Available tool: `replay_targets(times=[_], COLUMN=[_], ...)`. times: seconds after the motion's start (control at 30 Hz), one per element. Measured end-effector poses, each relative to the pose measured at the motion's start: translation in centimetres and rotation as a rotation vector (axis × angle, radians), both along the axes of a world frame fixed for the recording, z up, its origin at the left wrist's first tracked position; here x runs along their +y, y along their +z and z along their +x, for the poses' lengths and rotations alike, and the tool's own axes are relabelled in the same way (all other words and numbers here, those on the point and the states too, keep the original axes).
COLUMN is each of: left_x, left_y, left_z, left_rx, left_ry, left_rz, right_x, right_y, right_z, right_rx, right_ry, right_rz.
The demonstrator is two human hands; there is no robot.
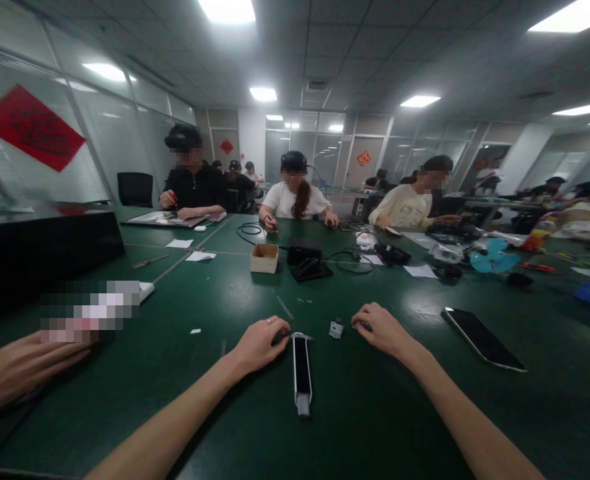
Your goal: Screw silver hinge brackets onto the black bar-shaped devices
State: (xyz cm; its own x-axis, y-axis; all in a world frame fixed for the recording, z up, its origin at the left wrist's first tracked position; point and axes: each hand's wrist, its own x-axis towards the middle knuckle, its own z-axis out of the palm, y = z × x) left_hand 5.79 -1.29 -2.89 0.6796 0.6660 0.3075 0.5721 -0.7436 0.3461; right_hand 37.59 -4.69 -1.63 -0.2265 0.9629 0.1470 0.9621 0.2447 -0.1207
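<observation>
**Left fingers closed on a dark piece, right fingers curled low over the table**

My left hand (265, 343) is bent inward, its fingers drawn together around a dark, rounded piece (279, 336) that shows between fingertips and thumb. A plain ring circles one finger. Right against these fingertips is the top end of a long, narrow device (302, 373), which lies on the table in front of me, pointing toward my body. Its pale, smooth rim frames a flat black face, and a blocky, light grey end finishes it on my side. A thin strip crosses its far end beside my fingers.

My right hand (382, 330) rests low, palm down, fingers curled. Something small and dark shows at the fingertips, but I cannot tell whether I am pinching it or only touching it.

Between my hands, nearer the right one, sits a small, angular bracket (335, 329), silvery grey and metallic-looking. The green tabletop (365, 413) has a dull sheen, smooth with a few scuffs. A slab-like phone (483, 339), glossy black with a pale edge, lies beyond my right forearm.
</observation>
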Motion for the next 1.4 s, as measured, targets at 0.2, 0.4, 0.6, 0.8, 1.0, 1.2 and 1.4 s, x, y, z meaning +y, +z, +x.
replay_targets(times=[0.2,0.4,0.6,0.8,1.0,1.2,1.4], left_x=[-0.2,-0.5,-0.7,-0.9,-1.0,-1.0,-1.1], left_y=[-0.1,0.2,0.6,0.8,0.7,0.9,1.1], left_z=[0.1,0.0,-0.1,0.0,0.0,0.0,0.0], left_rx=[0.025,0.034,0.046,0.044,0.046,0.043,0.057], left_ry=[0.009,0.018,0.021,0.026,0.022,0.023,0.019], left_rz=[0.017,0.007,-0.022,-0.049,-0.027,-0.037,-0.078], right_x=[0.4,0.1,0.1,-0.1,-0.2,-0.8,-0.6], right_y=[-0.3,-0.1,-0.2,-0.3,-0.5,0.3,0.4], right_z=[-0.3,-1.7,-2.3,-2.2,-2.5,-2.2,-0.7], right_rx=[-0.091,-0.207,-0.261,-0.200,-0.204,-0.197,-0.131], right_ry=[-0.024,-0.083,-0.138,-0.181,-0.161,-0.094,-0.067], right_rz=[-0.063,-0.061,-0.091,-0.211,-0.225,-0.166,-0.165])
